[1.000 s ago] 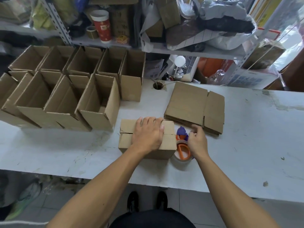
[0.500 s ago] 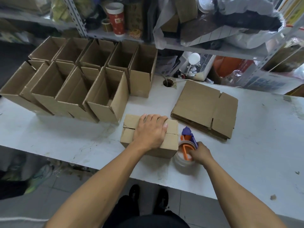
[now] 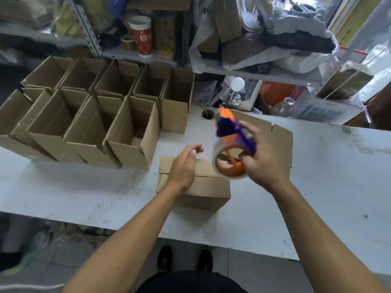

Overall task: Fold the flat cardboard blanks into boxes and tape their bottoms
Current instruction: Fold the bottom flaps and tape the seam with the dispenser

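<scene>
Head view, the only one here: a folded box [image 3: 196,185] is sat bottom-up near the front edge of the white table [image 3: 317,187], flaps closed with the seam running across the top. The tape dispenser [image 3: 231,149], orange and purple with a clear roll on it, is gripped by the right hand [image 3: 262,163] and held up in the air over the box's right end, fingers curled round the handle and roll. It's motion-blurred, so finer detail can't be made out. The left hand [image 3: 184,168] is held over the box with fingers relaxed and slightly spread, nothing in it; whether the box is actually being touched can't be told. A stack of flat blanks [image 3: 281,140] is lying just behind the dispenser. Finished open boxes [image 3: 91,125] are lined up in two rows at the left. A red paper cup [image 3: 141,37] is parked on the cluttered shelf behind.
</scene>
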